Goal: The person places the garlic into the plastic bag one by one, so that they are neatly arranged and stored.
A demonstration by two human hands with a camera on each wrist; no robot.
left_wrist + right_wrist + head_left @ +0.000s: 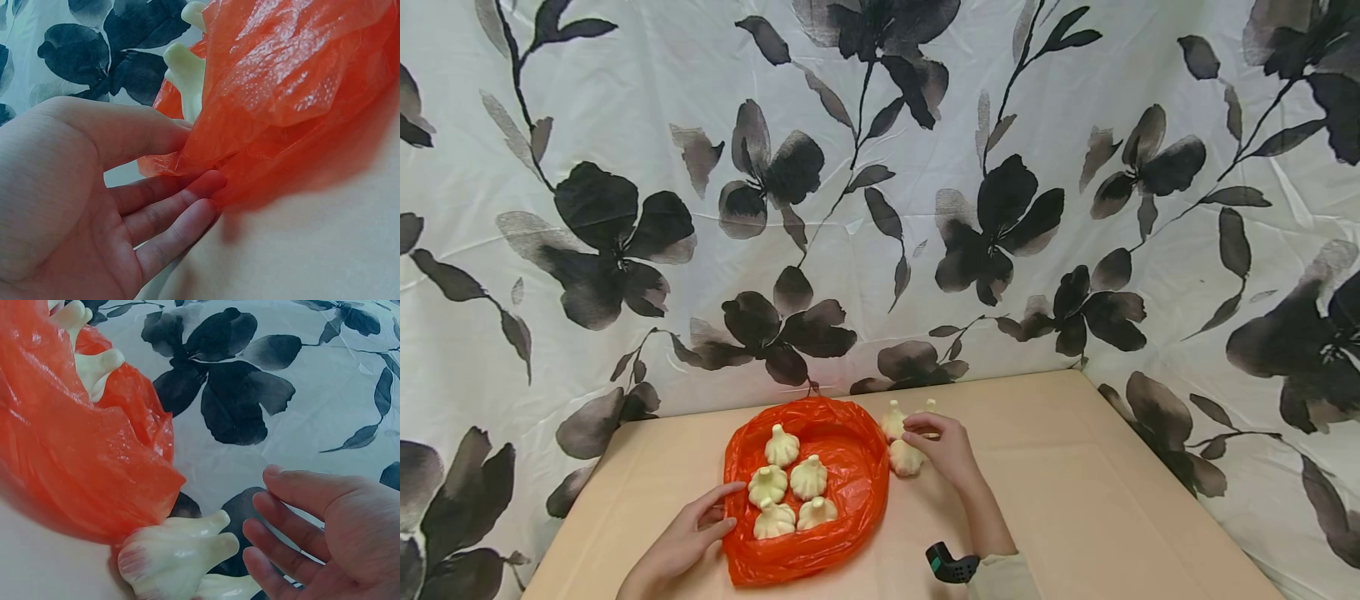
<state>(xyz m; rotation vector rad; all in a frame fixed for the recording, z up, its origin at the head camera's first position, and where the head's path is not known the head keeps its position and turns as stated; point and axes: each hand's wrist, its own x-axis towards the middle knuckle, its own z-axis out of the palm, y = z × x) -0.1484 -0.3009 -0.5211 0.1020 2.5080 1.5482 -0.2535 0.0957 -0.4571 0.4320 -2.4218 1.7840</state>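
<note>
A red plastic bag (857, 533) lies with its mouth spread open and its rim rolled. Several pale garlic bulbs (808, 477) sit inside it. My left hand (681, 537) is at the bag's left side; its thumb and fingers (181, 228) pinch the thin plastic edge. Just beyond the bag's right rim stand more garlic bulbs (906, 458), close together and partly covered by my right hand (946, 454). In the right wrist view, that hand has loosely bent fingers (281, 519) beside the stem of a garlic bulb (172, 562), with nothing gripped.
A light tan tabletop (1097, 492) carries the bag and bulbs. Behind it hangs a white cloth (865, 275) printed with dark flowers, which also runs along the right side. A black band (952, 564) is by the right sleeve.
</note>
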